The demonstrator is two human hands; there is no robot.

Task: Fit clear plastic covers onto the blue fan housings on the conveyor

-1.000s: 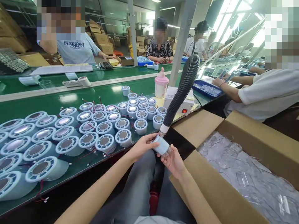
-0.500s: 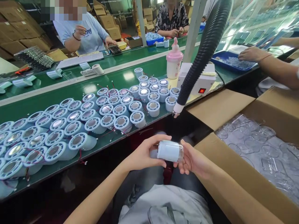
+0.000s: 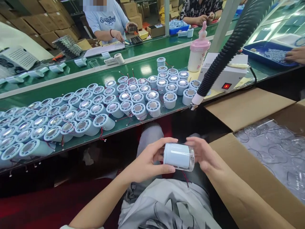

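Note:
My left hand [image 3: 152, 160] grips a light blue cylindrical housing [image 3: 177, 155] between thumb and fingers, lying on its side above my lap. A clear plastic cup [image 3: 192, 159] fits around the housing, its transparent end sticking out to the right. Thin dark red wires [image 3: 185, 178] show just below it. My right hand [image 3: 206, 155] is beside the cup's clear end, fingers apart and slightly blurred; any contact with the cup is hard to make out. Many matching blue housings [image 3: 102, 122], with round metallic centres and red wires, stand on the green bench to the left.
A black flexible hose [image 3: 219, 66] with a metal tip hangs over the bench edge. Behind it are a white box with a lit red switch [image 3: 226, 86] and a pink-lidded cup [image 3: 199, 55]. An open carton [image 3: 257, 171] of clear cups is at right. Co-workers sit across.
My right hand has come off the cup's clear end, its fingers now spread beside it. My left hand keeps its hold. The view has shifted, so the bench appears farther right.

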